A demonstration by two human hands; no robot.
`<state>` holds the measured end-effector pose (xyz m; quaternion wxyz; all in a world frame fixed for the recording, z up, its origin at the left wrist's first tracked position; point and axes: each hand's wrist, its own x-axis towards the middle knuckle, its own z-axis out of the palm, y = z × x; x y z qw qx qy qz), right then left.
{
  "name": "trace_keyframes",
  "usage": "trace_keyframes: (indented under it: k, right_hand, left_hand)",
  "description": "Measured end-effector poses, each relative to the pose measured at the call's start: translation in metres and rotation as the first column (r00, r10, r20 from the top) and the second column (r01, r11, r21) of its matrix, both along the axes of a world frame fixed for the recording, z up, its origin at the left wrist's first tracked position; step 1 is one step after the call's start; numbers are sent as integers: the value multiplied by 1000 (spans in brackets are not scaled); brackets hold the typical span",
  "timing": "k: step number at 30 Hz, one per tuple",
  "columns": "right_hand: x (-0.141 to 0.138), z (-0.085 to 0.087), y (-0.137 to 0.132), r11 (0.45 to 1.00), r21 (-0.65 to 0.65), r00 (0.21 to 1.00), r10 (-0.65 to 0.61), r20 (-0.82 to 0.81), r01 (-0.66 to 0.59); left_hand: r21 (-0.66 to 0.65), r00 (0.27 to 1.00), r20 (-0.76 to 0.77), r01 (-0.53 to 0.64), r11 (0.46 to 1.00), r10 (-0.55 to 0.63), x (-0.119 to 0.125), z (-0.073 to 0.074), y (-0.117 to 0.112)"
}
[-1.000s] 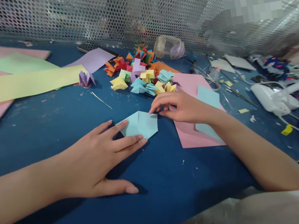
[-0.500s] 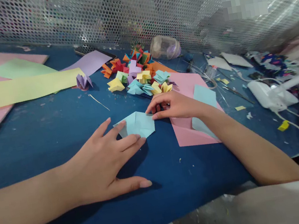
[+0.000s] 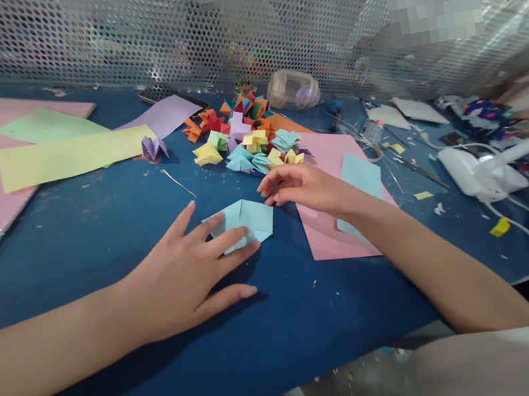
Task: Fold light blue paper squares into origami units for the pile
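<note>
Now at the blue desk (image 3: 98,232): my left hand (image 3: 184,282) lies flat and spread, its fingers pressing the near left edge of a folded light-blue paper (image 3: 247,220), gripping nothing, only pinning it down. My right hand (image 3: 303,186) comes in from the other side, fingers loosely curled, their tips at the paper's far right corner; whether they pinch that corner or merely touch it, I cannot tell. The paper sits between my two hands, just ahead of the left fingertips and to the left of the right ones, and both hands are at it, the left with more contact. Its long axis runs roughly left to right across the desk, with a blunt point toward the mesh wall (image 3: 166,32) and its right corner aimed at a pink sheet (image 3: 332,240) that lies beside it under my right wrist. A second blue square (image 3: 362,175) rests on that pink sheet. Beyond, a heap of folded paper pieces (image 3: 247,137) in many colours lies near, apart from the paper I hold down.
</note>
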<state>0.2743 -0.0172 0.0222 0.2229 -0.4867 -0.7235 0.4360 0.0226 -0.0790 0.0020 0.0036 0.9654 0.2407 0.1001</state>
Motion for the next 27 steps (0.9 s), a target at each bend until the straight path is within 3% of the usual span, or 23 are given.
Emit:
trace_keyframes:
  k: [3,6,8,11,14,17,21,27]
  right_hand:
    - [3,2,0,989,74,990,127,62,-131]
    - [3,5,-4,910,241,931,284,228,-337]
    - [1,5,-9,804,394,888,341,310,-446]
    - [-5,4,-19,584,582,822,340,458,-566]
    - [-11,5,-29,377,650,749,264,608,-660]
    - [-14,6,-35,238,657,698,187,692,-715]
    - [-17,3,-38,167,695,714,120,689,-699]
    - [-20,-15,-35,96,873,877,113,468,-478]
  left_hand:
    - [37,990,-31,141,989,-140,-10,1,22]
    - [32,972,-53,232,972,-230,-21,4,44]
    - [-1,966,-54,252,968,-251,-26,7,53]
    - [-45,974,-43,220,974,-222,-27,9,54]
    - [-2,985,-14,171,985,-172,-22,9,48]
    - [61,990,8,141,988,-142,-19,5,41]
    - [107,990,59,121,987,-128,-17,2,36]
    - [217,978,181,66,974,-107,-17,-2,31]
